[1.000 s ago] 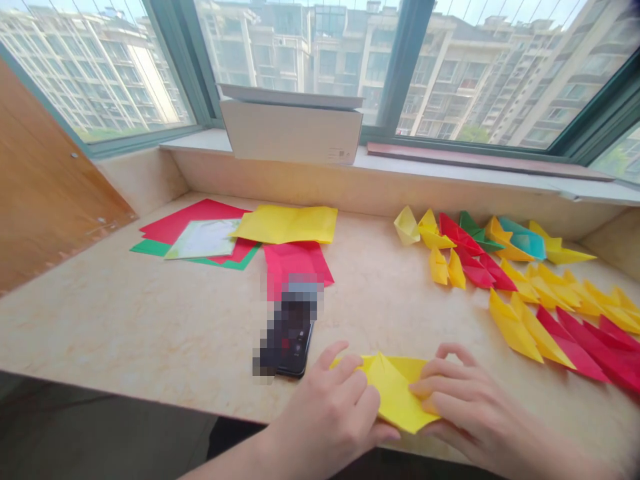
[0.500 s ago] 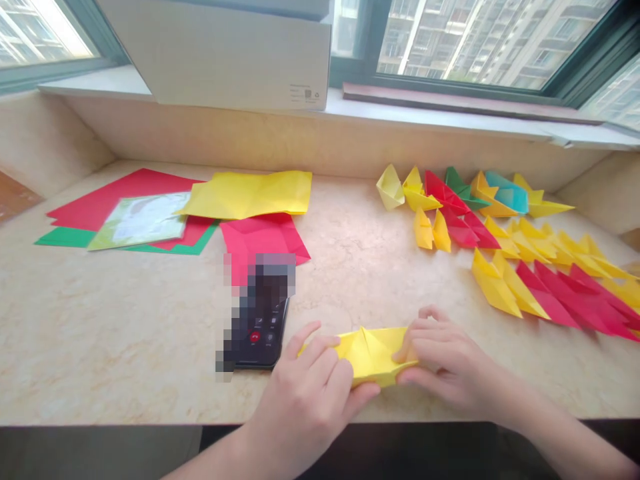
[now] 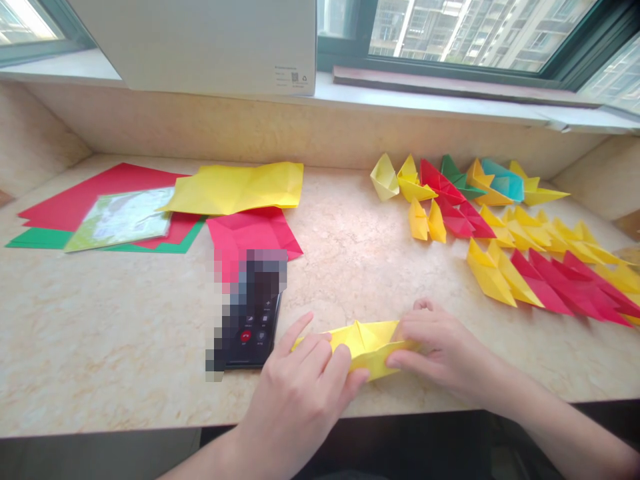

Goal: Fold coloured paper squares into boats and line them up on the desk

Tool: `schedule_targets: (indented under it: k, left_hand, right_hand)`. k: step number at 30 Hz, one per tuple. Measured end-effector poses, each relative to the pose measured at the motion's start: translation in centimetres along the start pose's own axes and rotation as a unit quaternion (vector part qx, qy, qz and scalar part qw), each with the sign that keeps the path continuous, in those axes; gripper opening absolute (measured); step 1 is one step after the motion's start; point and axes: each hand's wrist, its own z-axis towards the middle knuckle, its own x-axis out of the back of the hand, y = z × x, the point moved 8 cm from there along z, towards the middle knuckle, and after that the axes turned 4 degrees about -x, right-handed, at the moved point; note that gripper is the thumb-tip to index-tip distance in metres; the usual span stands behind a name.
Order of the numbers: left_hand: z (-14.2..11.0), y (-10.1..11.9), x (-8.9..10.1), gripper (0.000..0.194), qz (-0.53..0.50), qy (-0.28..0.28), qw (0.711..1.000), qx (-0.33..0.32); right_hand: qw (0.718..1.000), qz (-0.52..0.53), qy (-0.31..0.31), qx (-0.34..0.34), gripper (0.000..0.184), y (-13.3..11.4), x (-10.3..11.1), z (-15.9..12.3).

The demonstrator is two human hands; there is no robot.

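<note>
A partly folded sheet of yellow paper (image 3: 367,341) lies near the front edge of the counter, with a peaked fold at its middle. My left hand (image 3: 307,380) grips its left end, thumb on the near side and fingers over the top, index finger raised. Pinching the right end is my right hand (image 3: 427,340), its thumb at the near side and fingers behind. Both ends of the paper are partly covered by my fingers. Just left of my left hand lies a dark phone (image 3: 257,327), partly blurred out.
Several folded yellow boats (image 3: 500,273) and red boats (image 3: 565,283) stand in rows at the right. Back left are a yellow sheet (image 3: 240,187), a pink-red sheet (image 3: 255,230), red sheets (image 3: 110,180) and a clear packet (image 3: 123,217). A white box (image 3: 210,47) stands on the sill.
My view has tilted down and shifted. The near flap of the yellow paper, which pointed down toward me, is now turned up along the near side. Both hands have stayed on the paper.
</note>
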Motion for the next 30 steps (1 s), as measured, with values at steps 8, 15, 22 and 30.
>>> schedule_targets:
  k: [8, 15, 22, 30]
  left_hand:
    - [-0.1, 0.3, -0.6, 0.01, 0.048, -0.026, 0.998, -0.011]
    - [0.0, 0.4, -1.4, 0.023, 0.084, -0.081, 0.993, -0.01]
    - [0.1, 0.1, -2.1, 0.021, 0.097, -0.098, 0.99, 0.005]
    - [0.0, 0.3, -1.9, 0.044, 0.079, -0.138, 0.987, 0.012]
  right_hand:
    - [0.998, -0.028, 0.003, -0.056, 0.036, 0.6, -0.1, 0.2]
    - [0.994, -0.045, -0.002, -0.104, 0.034, 1.9, -0.6, 0.3]
    - [0.993, -0.051, -0.014, -0.108, 0.032, 2.2, -0.8, 0.8]
    - [0.998, -0.023, 0.064, 0.003, 0.031, -0.1, -0.1, -0.7]
